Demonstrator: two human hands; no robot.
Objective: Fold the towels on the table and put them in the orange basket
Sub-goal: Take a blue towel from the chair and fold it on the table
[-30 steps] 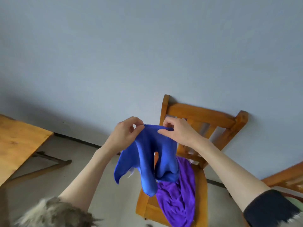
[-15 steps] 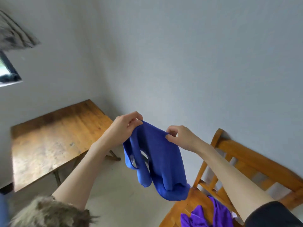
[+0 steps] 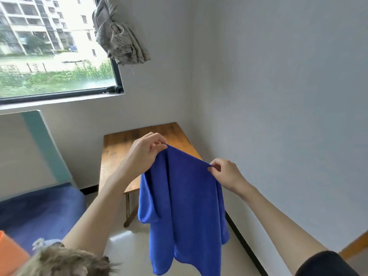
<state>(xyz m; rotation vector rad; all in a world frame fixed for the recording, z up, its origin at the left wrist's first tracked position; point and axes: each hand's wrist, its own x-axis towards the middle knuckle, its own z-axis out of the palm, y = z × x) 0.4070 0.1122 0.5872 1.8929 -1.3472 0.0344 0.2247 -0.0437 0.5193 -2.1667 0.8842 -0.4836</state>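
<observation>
Both hands hold a blue towel (image 3: 183, 208) up in the air by its top edge: the left hand (image 3: 144, 151) pinches one corner at about 11 o'clock of the cloth, the right hand (image 3: 226, 173) pinches the other at about 1 o'clock. The towel hangs loose in front of a wooden table (image 3: 117, 154), which stands in the room's corner. An orange basket (image 3: 9, 253) shows at 8 o'clock, near the frame's edge.

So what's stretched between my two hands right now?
In the head view, the top edge of the blue cloth towel spans between the left hand and right hand, each pinching a corner.
</observation>
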